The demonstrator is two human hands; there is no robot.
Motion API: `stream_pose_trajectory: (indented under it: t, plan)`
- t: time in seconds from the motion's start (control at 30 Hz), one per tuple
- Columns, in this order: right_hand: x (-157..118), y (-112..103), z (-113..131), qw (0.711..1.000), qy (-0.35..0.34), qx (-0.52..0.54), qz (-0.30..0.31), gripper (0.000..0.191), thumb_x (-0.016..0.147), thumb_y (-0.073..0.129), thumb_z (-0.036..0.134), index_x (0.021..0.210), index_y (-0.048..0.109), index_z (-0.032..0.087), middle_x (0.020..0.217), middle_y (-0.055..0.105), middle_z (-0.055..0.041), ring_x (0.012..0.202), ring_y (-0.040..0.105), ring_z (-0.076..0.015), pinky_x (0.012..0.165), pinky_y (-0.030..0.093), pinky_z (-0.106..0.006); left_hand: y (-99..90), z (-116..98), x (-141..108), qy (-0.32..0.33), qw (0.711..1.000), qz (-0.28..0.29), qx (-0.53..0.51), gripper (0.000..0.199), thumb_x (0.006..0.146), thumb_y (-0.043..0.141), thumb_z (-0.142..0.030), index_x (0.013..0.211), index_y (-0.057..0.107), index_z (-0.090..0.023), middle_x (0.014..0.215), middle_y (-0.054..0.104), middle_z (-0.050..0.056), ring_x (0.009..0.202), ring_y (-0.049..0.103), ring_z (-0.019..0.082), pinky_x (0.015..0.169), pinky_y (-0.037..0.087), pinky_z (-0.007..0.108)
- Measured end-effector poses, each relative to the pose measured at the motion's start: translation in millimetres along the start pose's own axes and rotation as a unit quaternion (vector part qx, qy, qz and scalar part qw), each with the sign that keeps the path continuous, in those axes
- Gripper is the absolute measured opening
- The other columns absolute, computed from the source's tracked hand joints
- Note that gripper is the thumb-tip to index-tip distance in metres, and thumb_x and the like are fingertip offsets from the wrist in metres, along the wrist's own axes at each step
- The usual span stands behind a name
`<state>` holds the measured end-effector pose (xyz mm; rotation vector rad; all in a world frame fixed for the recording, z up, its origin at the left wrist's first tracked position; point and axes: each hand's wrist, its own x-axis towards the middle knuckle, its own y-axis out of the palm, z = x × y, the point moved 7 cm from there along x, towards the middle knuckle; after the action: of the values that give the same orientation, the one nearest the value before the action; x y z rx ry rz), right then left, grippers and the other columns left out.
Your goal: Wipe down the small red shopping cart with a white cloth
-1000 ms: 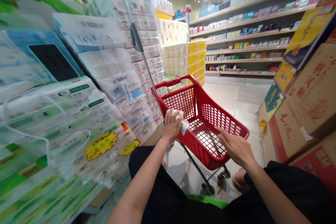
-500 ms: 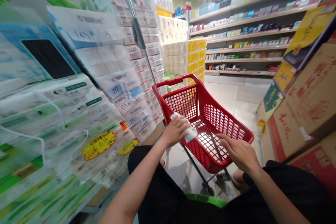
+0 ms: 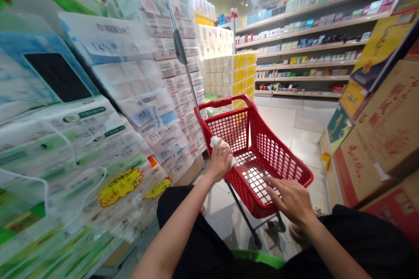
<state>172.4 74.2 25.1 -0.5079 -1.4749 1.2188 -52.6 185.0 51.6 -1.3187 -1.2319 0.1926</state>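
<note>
A red plastic shopping cart (image 3: 225,181) with a grid-patterned basket stands in front of my knees. My left hand (image 3: 220,162) is closed over a white tissue or cloth (image 3: 215,141), pressing it on the cart's left rim. Parts of the white piece stick out on both sides of the fingers. My right hand (image 3: 291,198) is at the basket's near right corner, fingers spread and holding nothing. Whether its fingertips touch the rim I cannot tell. The basket's bottom, seen through the grid, holds nothing visible. A metal pole (image 3: 176,35) rises from behind the cart's left side.
Stacked tissue packs (image 3: 147,104) line the left, with a dark-screened phone (image 3: 58,77) and a white cable (image 3: 70,141) on top. Cardboard boxes (image 3: 382,139) rise on the right. Stocked shelves (image 3: 301,48) stand at the back. A green seat edge (image 3: 258,258) shows beneath me.
My left hand has slid a little along the rim with the white piece, which is now more covered. My right hand has shifted left and slightly down. The cart looks almost unmoved.
</note>
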Motion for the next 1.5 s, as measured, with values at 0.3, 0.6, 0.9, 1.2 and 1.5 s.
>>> stream_pose_trajectory:
  t: [0.3,0.6,0.9,1.2,1.5]
  plan:
    - [21,12,19,0.999,0.021,-0.033,-0.009,0.045,0.102,0.032,0.045,0.125,0.064,0.023,0.103,0.075,-0.0075,0.089,0.069,-0.0201,0.077,0.043,-0.034,12.3,-98,-75,0.047,0.993,0.069,-0.088,0.026,0.102,0.039,-0.035,0.118,0.055,-0.023,0.131,0.053,0.006,0.15,0.017,0.026,0.124,0.015,0.056]
    - [17,-9,-48,0.999,-0.016,-0.048,-0.019,0.039,0.099,0.036,0.052,0.111,0.063,0.026,0.115,0.07,-0.0039,0.122,0.056,-0.0239,0.116,0.02,-0.054,4.5,-56,-52,0.115,0.983,0.113,-0.088,0.024,0.101,0.044,-0.039,0.109,0.061,-0.024,0.13,0.058,0.004,0.15,0.021,0.025,0.123,0.022,0.049]
    - [20,20,-16,0.998,0.003,-0.003,-0.055,0.048,0.093,0.046,0.058,0.122,0.051,0.02,0.125,0.06,-0.011,0.134,0.042,-0.0275,0.121,0.018,-0.051,11.5,-32,-52,-0.022,1.0,-0.004,-0.005,0.027,0.102,0.035,-0.028,0.121,0.053,-0.02,0.152,0.039,0.006,0.153,0.012,0.023,0.124,0.024,0.049]
    - [4,15,13,0.997,-0.019,0.065,-0.036,0.063,0.096,0.044,0.046,0.153,0.03,0.023,0.153,0.042,-0.0097,0.142,0.035,-0.0281,0.12,0.025,-0.053,30.4,-108,-81,-0.084,0.996,-0.001,-0.009,0.067,0.092,0.055,-0.029,0.151,0.024,-0.018,0.165,0.005,0.013,0.152,-0.005,0.036,0.121,0.014,0.067]
    - [17,-23,6,0.988,0.009,0.117,-0.102,0.053,0.101,0.036,0.037,0.153,0.03,0.03,0.158,0.034,-0.0056,0.146,0.03,-0.025,0.118,0.028,-0.05,19.5,-150,-60,-0.018,0.97,0.026,-0.242,0.086,0.072,0.044,0.0,0.151,0.017,-0.022,0.163,0.016,0.009,0.152,0.015,0.024,0.125,0.025,0.049]
